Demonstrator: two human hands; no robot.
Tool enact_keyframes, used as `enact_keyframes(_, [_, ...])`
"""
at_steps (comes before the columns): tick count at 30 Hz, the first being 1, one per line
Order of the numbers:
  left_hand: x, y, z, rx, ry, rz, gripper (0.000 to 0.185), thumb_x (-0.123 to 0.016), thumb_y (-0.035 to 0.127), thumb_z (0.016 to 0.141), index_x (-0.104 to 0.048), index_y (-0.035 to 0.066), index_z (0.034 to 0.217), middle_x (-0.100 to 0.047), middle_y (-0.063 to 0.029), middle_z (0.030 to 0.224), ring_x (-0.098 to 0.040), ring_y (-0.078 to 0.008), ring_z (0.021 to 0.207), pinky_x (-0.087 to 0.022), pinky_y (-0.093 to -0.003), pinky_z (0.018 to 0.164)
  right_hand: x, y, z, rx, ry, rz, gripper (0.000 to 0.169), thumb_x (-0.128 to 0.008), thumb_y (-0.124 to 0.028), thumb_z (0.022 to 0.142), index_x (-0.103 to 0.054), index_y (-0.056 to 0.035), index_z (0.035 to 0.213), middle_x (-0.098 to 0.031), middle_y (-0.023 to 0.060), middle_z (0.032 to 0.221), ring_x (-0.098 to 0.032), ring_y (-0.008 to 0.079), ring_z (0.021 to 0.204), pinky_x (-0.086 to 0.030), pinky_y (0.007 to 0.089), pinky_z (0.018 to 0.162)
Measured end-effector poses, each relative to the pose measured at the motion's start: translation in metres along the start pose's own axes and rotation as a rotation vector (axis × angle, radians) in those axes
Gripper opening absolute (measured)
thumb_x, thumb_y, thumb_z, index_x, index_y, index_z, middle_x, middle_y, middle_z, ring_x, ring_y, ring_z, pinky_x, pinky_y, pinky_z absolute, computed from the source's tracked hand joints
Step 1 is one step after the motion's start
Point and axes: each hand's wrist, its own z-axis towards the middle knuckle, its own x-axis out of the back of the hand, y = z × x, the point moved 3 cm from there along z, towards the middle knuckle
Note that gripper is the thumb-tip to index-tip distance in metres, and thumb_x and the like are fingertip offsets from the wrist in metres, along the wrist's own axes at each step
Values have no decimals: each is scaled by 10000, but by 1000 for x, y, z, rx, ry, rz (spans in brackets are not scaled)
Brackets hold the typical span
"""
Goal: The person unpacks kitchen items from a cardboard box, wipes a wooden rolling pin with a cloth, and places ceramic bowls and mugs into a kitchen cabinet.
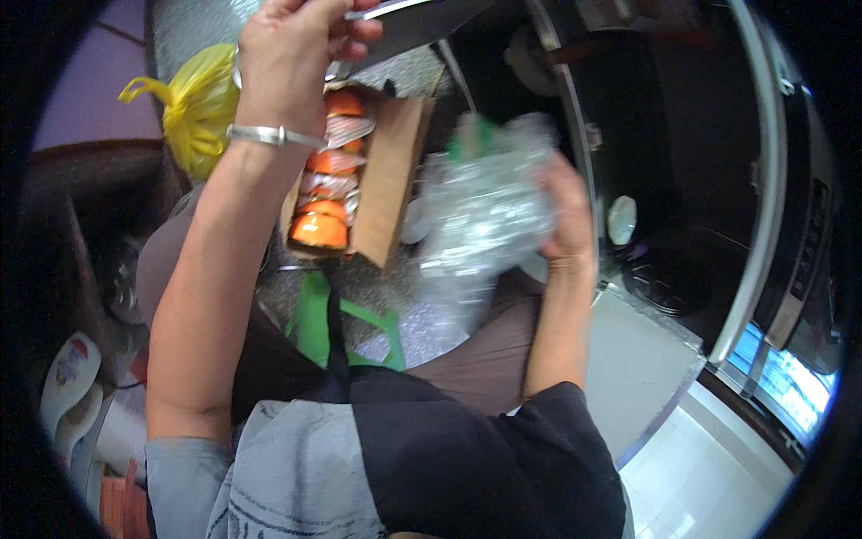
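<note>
My left hand (pixel 289 60), with a silver bangle (pixel 279 135) at its wrist, is raised at the top of the head view. Its fingers curl around a shiny metal strip (pixel 390 8), partly cut off by the picture's edge. Below that wrist an open cardboard box (pixel 394 175) holds a row of orange round pieces (pixel 321 228) and crinkled clear wrappers. On the right, my right hand (pixel 567 202) grips a bundle of clear plastic packaging (pixel 495 202), blurred by motion. A blurred green patch (pixel 471 138) shows at the bundle's upper end.
A knotted yellow plastic bag (pixel 202 108) lies beyond my left forearm. Between my knees is a green plastic stool (pixel 316 323). A dark cabinet with a metal-edged frame (pixel 576 121) stands on the right, beside a pale panel (pixel 640 377). White slippers (pixel 74 377) sit at lower left.
</note>
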Motion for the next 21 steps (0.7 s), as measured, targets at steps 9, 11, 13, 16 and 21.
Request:
enact_keyframes(9, [38,20,15,-38,221,-145,248,-511,45,815,-480,41,1061,-588,-102,858,-559,-167,668,-462,-239,543,104,-45,-2,420,632,453,384,-443,-226,868,-534,-26,1183,-560,160,1174,-502,301,1105,-402,472,935])
enact_keyframes(11, [35,19,13,-29,200,-115,252,-515,50,815,-480,36,1065,-589,-104,865,-562,-165,670,-466,-239,544,107,-40,-3,402,640,463,407,-447,-247,863,-527,-20,1191,-544,168,1196,-489,316,1117,-387,482,950])
enact_keyframes(13, [31,17,12,-11,163,-82,250,-516,54,817,-482,30,1063,-590,-105,868,-564,-163,671,-465,-237,548,83,-44,-6,331,631,438,417,-448,-264,863,-524,-27,1198,-536,167,1207,-488,322,1116,-382,487,956])
enact_keyframes(16, [27,13,12,34,94,-23,233,-513,61,825,-487,13,1052,-589,-102,865,-562,-156,663,-456,-224,551,78,-33,2,271,550,474,384,-464,-270,870,-534,-57,1181,-546,138,1200,-506,313,1099,-404,485,932])
enact_keyframes(21, [26,0,17,89,4,-152,232,-517,64,828,-483,10,1051,-584,-95,853,-560,-149,665,-453,-225,551,71,-19,16,215,411,442,294,-493,-150,881,-548,15,1118,-617,154,1074,-602,261,981,-491,421,857])
